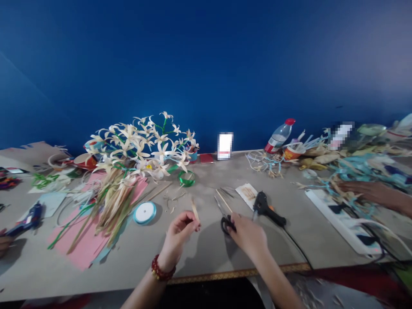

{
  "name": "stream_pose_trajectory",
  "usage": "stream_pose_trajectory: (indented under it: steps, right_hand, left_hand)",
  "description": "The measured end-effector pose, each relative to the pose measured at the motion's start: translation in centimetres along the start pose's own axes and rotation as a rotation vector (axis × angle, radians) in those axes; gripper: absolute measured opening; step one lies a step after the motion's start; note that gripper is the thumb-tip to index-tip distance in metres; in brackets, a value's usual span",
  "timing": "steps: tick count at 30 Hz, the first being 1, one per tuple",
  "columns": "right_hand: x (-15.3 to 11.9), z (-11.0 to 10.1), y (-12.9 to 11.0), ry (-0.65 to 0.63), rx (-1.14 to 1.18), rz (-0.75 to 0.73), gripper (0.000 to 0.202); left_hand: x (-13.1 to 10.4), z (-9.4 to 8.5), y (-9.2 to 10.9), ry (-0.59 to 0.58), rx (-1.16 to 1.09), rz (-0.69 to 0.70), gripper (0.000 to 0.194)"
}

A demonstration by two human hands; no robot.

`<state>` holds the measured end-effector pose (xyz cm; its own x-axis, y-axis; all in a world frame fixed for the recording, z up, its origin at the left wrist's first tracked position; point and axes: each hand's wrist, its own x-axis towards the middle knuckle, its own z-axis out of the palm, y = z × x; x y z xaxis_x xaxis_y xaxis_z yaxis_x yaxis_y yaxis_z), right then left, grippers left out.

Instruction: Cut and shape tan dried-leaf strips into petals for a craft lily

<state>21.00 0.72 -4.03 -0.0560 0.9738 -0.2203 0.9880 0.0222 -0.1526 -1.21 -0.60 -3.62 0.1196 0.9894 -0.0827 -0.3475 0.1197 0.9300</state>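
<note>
My left hand (pixel 183 229), with a dark red bead bracelet on the wrist, pinches a short pale strip (pixel 195 209) that looks like dried husk. It points upward from between thumb and fingers. A pair of scissors (pixel 222 208) with black handles lies on the table, blades pointing away from me. My right hand (pixel 249 234) has its fingers closed on the handles. Just beyond that hand are a thin wooden stick (pixel 223 200) and tweezers-like metal tools (pixel 229 192). To its right rests a black glue gun (pixel 269 209), its nozzle near a white packet (pixel 247 195).
White husk flowers (pixel 138 143) and a husk bundle (pixel 114 206) lie on pink paper (pixel 77 240) at left. Ribbon spools (pixel 144 213) sit nearby. A power strip (pixel 341 223), a bottle (pixel 279 136) and another person's hand (pixel 370 193) are right. Another person's hand holds a blue glue gun (pixel 30 219) far left.
</note>
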Motion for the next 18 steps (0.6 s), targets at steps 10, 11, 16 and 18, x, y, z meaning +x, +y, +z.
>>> stream_pose_trajectory:
  steps: [10,11,16,18]
  right_hand:
    - [-0.6,0.3,3.1,-0.003,0.831,-0.049,0.014]
    - [-0.8,0.6,3.2,-0.025,1.013,-0.018,0.021]
    - [-1.7,1.0,0.9,-0.138,1.656,0.080,0.040]
    - [-1.8,0.9,-0.9,-0.151,1.736,0.084,0.040]
  left_hand:
    - [0.9,0.1,0.1,0.015,-0.070,-0.060,0.017]
    - [1.0,0.1,0.0,0.017,-0.074,-0.067,0.018]
    - [1.1,0.6,0.1,0.041,-0.068,-0.063,0.020]
    - [1.2,0.9,0.0,0.039,-0.046,-0.043,0.019]
